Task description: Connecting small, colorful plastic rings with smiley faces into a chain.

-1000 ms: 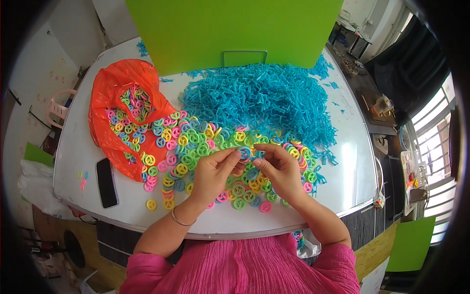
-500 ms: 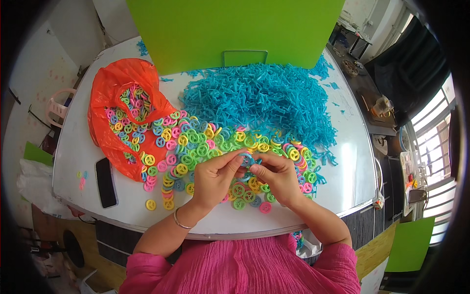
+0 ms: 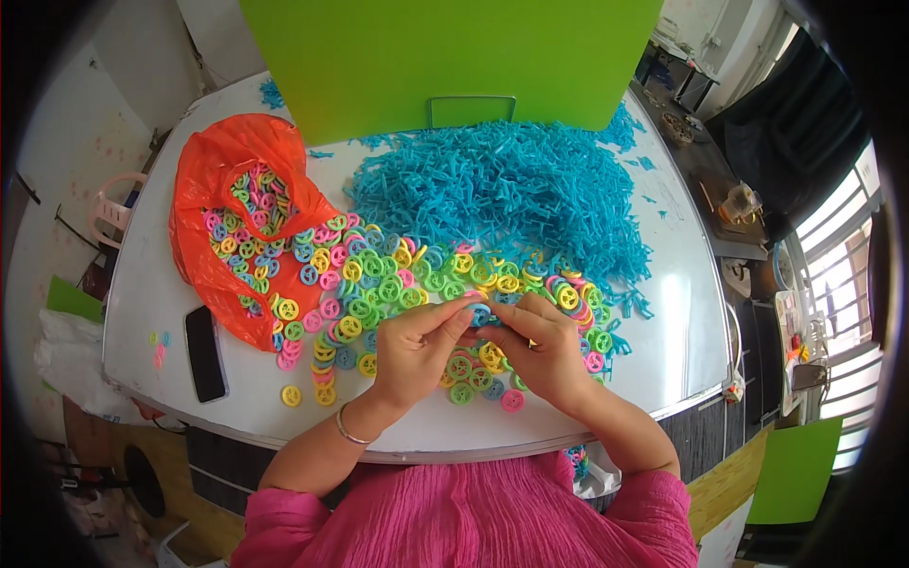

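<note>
Visibility is limited at the point of contact: the small blue ring pinched between the two hands is largely covered by fingertips, so its full outline and any second piece joined to it cannot be made out. Left hand enters from the lower edge, wrist bearing a thin bracelet, palm turned down, thumb and forefinger extended toward the centre and closed on the left side of the ring. Right hand comes in from the lower right, fingers curled inward, its fingertips closed on the ring's right side; whether the remaining fingers hold anything further cannot be told. The ring sits just above the tabletop, between both sets of fingertips, over the near edge of the spread of multicoloured rings on the white table. Behind that spread lies a heap of blue plastic pieces. An orange plastic bag, open and holding more rings, lies to the left, with a black phone near the table's left edge. A green board stands at the far side, cut off by the top of the frame.
</note>
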Tool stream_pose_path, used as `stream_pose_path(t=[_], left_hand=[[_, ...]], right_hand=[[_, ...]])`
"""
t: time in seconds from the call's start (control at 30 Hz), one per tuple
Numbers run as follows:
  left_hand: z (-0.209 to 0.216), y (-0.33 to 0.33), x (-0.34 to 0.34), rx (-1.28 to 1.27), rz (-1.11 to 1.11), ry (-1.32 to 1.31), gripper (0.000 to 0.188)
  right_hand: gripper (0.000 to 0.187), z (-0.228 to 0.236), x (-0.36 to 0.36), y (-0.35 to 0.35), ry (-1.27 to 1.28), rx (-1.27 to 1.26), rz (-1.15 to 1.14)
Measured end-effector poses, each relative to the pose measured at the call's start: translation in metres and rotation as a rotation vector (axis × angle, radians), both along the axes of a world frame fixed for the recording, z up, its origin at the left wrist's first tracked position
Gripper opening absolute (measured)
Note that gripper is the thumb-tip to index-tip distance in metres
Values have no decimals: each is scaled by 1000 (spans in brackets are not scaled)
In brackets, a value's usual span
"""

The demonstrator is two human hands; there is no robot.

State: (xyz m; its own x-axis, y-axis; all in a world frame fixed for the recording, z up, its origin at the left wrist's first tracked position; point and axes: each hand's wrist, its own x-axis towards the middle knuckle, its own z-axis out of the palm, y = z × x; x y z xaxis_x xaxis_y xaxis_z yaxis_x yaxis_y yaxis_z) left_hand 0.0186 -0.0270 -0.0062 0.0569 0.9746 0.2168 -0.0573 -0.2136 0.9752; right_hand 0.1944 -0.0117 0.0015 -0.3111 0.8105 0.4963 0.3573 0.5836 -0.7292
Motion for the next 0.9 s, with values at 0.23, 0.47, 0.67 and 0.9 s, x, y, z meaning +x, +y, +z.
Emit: stream_pose_path(t=[0.23, 0.47, 0.67, 0.9], left_hand=[[-3, -4, 1, 219, 38, 84, 21], [3, 6, -2, 5, -12, -13, 34], [9, 28, -34, 128, 272, 458, 32], [15, 28, -70, 90, 243, 997, 19]], right_hand=[[38, 9, -2, -8, -50, 30, -82], [30, 6, 4, 4, -25, 66, -10], [30, 43, 25, -6, -110, -107, -47], [29, 81, 133, -59, -707, -369, 446]])
